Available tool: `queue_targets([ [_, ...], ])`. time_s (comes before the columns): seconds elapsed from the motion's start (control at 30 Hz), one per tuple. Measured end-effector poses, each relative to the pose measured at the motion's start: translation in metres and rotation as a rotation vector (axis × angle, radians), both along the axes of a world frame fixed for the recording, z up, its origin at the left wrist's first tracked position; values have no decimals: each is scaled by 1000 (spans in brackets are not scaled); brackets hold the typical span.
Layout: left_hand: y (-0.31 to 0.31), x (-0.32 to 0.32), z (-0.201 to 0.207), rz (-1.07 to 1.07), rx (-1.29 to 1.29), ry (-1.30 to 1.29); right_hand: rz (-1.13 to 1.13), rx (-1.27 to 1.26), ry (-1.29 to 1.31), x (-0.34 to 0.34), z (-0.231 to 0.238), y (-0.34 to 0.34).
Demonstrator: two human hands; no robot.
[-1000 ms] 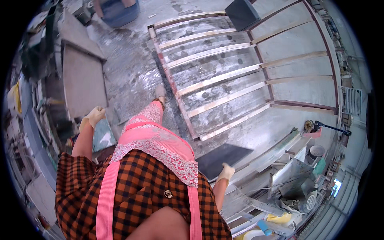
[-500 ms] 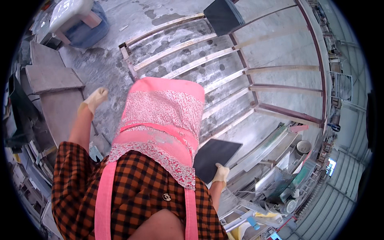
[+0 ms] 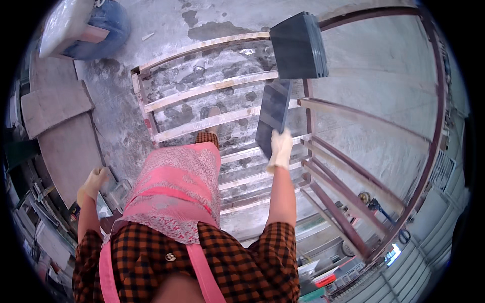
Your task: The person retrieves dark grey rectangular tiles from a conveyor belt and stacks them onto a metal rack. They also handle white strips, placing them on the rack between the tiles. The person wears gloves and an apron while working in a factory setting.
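My right hand point(image 3: 281, 147), in a pale glove, grips the lower end of a flat dark slab point(image 3: 273, 113), a tile-like plate. The slab is tilted, and its top end comes up close to a stack of similar dark slabs point(image 3: 297, 48). That stack stands on the slats of a wood-and-metal rack point(image 3: 222, 119), near its upright back. On the left, my gloved left hand point(image 3: 95, 183) hangs out from my body with its fingers curled in, nothing visible in them.
A blue plastic drum point(image 3: 103, 33) stands at the far left, with brown boards point(image 3: 63, 111) lying nearer. The rack's tall brown frame point(image 3: 438, 91) rises on the right. One shoe point(image 3: 214, 112) shows under the slats on the stained concrete floor point(image 3: 116, 91).
My right hand has carried the dark slab up and forward, from beside my body to near the stack. My left hand has moved back toward me. My body has turned, so the view has shifted.
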State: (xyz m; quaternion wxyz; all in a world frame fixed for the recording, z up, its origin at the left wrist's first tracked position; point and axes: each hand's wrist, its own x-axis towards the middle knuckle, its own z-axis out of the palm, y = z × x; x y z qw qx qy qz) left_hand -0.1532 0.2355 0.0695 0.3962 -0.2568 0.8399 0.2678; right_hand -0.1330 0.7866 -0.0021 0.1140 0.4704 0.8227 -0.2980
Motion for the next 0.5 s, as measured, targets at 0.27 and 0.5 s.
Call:
queue_targets([
  [0.27, 22, 17, 45, 340, -161, -246, 256, 150, 138, -157, -60, 64],
  [0.5, 82, -17, 59, 366, -178, -263, 273, 183, 47, -215, -75, 82],
])
